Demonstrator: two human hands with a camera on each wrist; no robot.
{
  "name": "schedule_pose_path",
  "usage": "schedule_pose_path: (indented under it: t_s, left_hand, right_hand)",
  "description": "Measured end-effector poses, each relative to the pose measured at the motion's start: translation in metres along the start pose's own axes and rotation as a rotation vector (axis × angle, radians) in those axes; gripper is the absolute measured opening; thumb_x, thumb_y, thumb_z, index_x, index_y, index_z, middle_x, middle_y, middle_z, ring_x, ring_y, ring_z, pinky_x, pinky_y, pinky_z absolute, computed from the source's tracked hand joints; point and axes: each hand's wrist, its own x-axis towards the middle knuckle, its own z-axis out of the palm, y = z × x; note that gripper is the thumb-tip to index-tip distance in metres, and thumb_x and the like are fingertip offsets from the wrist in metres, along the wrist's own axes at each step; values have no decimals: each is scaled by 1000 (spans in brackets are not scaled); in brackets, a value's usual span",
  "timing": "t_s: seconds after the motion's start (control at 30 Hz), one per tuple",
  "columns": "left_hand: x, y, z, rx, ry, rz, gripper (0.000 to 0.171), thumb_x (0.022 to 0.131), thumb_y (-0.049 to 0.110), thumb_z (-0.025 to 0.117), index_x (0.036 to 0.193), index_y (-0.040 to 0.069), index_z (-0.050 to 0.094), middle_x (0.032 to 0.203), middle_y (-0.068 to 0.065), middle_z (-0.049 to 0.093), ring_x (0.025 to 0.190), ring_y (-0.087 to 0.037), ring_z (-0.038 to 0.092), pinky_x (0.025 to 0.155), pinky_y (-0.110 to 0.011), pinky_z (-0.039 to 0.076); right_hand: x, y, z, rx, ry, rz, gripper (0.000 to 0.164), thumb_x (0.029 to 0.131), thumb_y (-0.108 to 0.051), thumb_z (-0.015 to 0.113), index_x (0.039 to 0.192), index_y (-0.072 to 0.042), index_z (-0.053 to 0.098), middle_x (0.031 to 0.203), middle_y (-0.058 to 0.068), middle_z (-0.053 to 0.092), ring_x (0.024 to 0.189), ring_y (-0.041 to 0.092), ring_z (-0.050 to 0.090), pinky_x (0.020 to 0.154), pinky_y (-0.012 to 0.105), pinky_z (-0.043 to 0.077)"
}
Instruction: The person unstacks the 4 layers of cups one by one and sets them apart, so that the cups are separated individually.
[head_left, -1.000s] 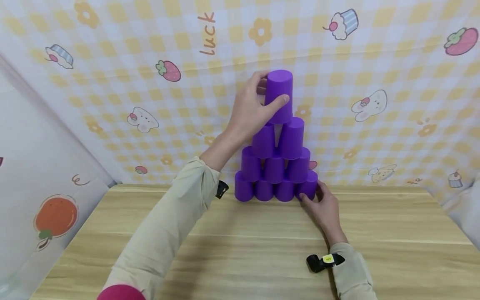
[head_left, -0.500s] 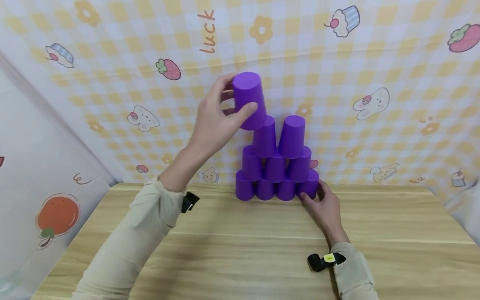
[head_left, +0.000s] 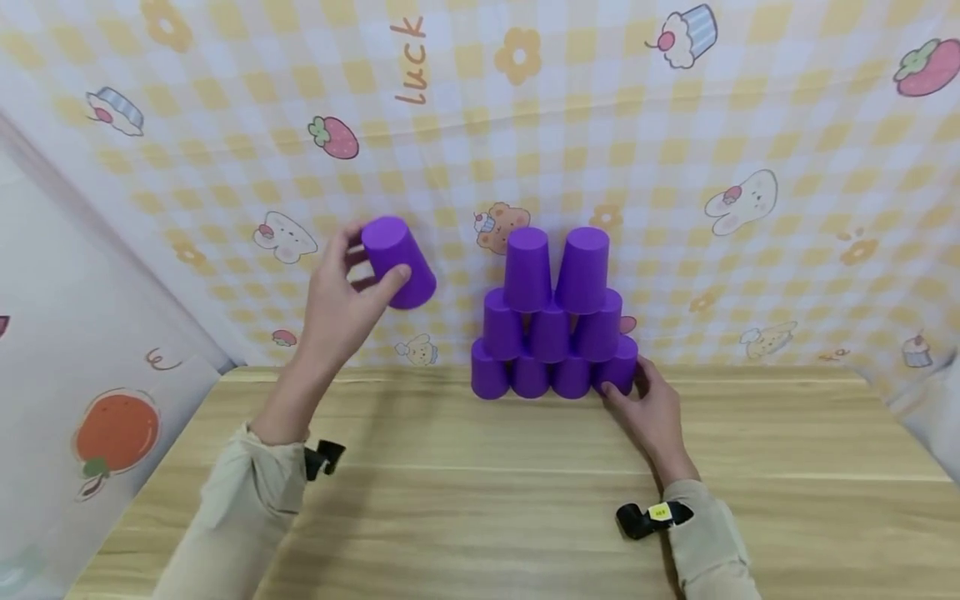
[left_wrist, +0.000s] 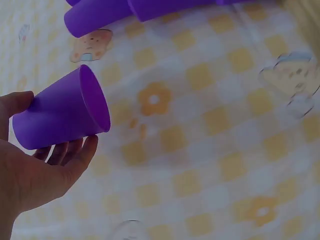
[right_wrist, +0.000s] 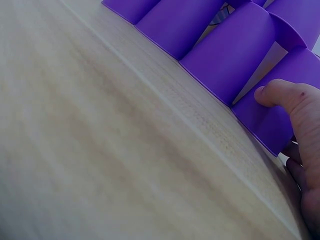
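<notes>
My left hand (head_left: 337,304) holds a single purple cup (head_left: 392,248) in the air, left of the stack, thumb on its near side and fingers behind. That cup is upside down and tilted; the left wrist view shows its open rim (left_wrist: 95,100) facing away from the palm. A pyramid of upside-down purple cups (head_left: 550,335) stands on the table against the backdrop: a bottom row of several, then three, then two on top. At its lower right corner, my right hand (head_left: 651,417) grips the end cup (right_wrist: 262,117) between thumb and fingers; some fingers are hidden behind it.
The wooden table (head_left: 480,500) meets a yellow-checked fabric backdrop (head_left: 660,133) right behind the pyramid. A white panel (head_left: 67,333) with an orange fruit print rises along the left side. Black wrist cameras (head_left: 652,518) sit on both sleeves.
My left hand has carried the cup off the top of the pyramid, to the left and then down, tilting it. The right hand has stayed at the lower right cup.
</notes>
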Motion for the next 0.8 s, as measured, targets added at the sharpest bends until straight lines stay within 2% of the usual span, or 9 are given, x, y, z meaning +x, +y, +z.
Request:
schedule_pose_path:
  t_s: [0.2, 0.3, 0.4, 0.5, 0.63, 0.8]
  left_hand:
    - [-26, -43, 7, 26, 6, -142, 57, 82, 10, 69, 130, 2, 41, 126, -13, 50, 114, -28, 49, 92, -42, 47]
    - [-34, -59, 11, 21, 22, -185, 56, 81, 8, 69, 130, 1, 42, 125, -14, 50, 112, -29, 49, 91, -43, 47]
    - [-39, -70, 14, 23, 32, -213, 56, 81, 8, 69, 129, 1, 42, 124, -15, 50, 111, -30, 50, 89, -43, 48]
    - [-42, -80, 16, 65, 31, -228, 56, 80, 9, 70, 128, 0, 43, 124, -17, 51, 110, -32, 51, 87, -43, 50]
    - [-45, -92, 18, 122, 2, -252, 57, 80, 8, 71, 128, -1, 42, 124, -20, 51, 111, -35, 51, 85, -45, 50]
    - [-52, -107, 20, 118, -57, -317, 61, 80, 5, 70, 130, -4, 38, 128, -24, 46, 115, -40, 46, 91, -50, 46]
  right_hand:
    - [-2, 0, 4, 5, -22, 16, 64, 79, -18, 74, 133, 1, 45, 127, 26, 51, 119, 38, 47, 100, 43, 39]
    - [-3, -1, 5, 5, -17, 12, 63, 79, -17, 74, 133, 1, 45, 126, 26, 51, 118, 38, 48, 100, 43, 40]
    - [-3, -2, 4, 11, -7, 4, 63, 79, -17, 74, 132, 0, 46, 126, 26, 52, 118, 38, 48, 100, 42, 39]
    - [-1, -3, 3, 11, -10, 2, 63, 80, -19, 74, 132, 1, 46, 127, 27, 51, 119, 39, 47, 100, 43, 39]
    - [-1, -2, 1, 3, -17, 14, 64, 80, -21, 74, 133, 1, 45, 127, 27, 50, 119, 40, 47, 100, 44, 39]
    - [0, -2, -1, -1, -12, 26, 63, 80, -20, 73, 133, 1, 45, 127, 27, 50, 119, 40, 46, 101, 45, 38]
